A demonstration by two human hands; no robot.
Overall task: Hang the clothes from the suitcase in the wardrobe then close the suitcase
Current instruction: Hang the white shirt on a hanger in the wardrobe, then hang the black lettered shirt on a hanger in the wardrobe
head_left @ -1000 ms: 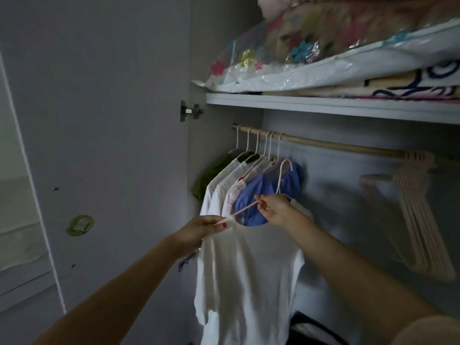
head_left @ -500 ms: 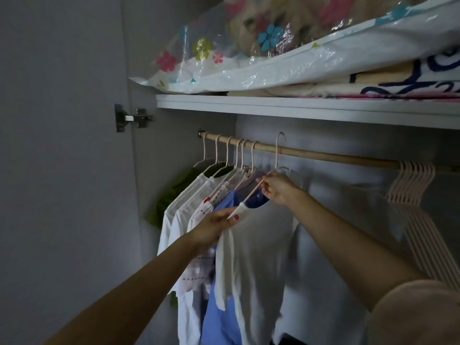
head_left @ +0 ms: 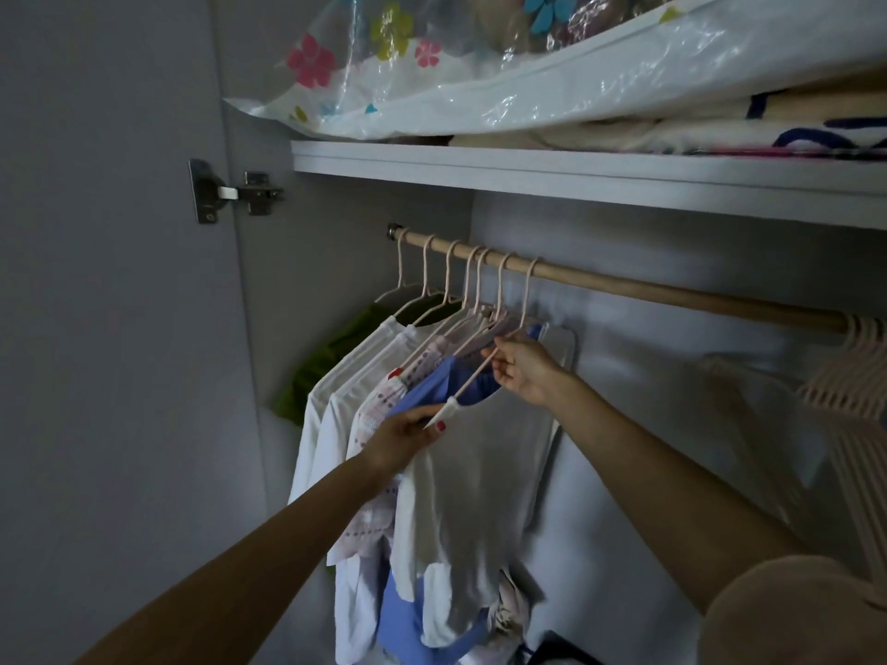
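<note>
I see the inside of a big wardrobe (head_left: 624,424) with grey walls. Its door (head_left: 96,328) stands open on the left, and a metal hinge (head_left: 230,192) joins the door to the side wall. A white shelf (head_left: 576,180) runs across the top. On the shelf lies a clear plastic bag (head_left: 480,79) with bright flowers on it, and folded blankets (head_left: 720,127) sit under it.

Below the shelf a wooden rod (head_left: 672,292) goes from left to right. Seven hooks hang on the rod near its left end. The clothes on them are packed close: a green top (head_left: 331,362) at the far left, then two white shirts (head_left: 336,415), a dotted top (head_left: 379,405), a blue top (head_left: 432,386), and a white t-shirt (head_left: 480,496) at the front. The white t-shirt is on a pale hanger (head_left: 475,376), and the hook of that hanger is over the rod. A bunch of bare hangers (head_left: 859,391) hangs at the right end of the rod, well apart from the clothes.

My left hand (head_left: 403,439) pinches the left shoulder of the white t-shirt, at the end of the hanger. My right hand (head_left: 521,369) has its fingers curled round the hanger just under the hook. The suitcase is not in my view, apart from a dark thing (head_left: 561,650) at the bottom that I cannot make out.
</note>
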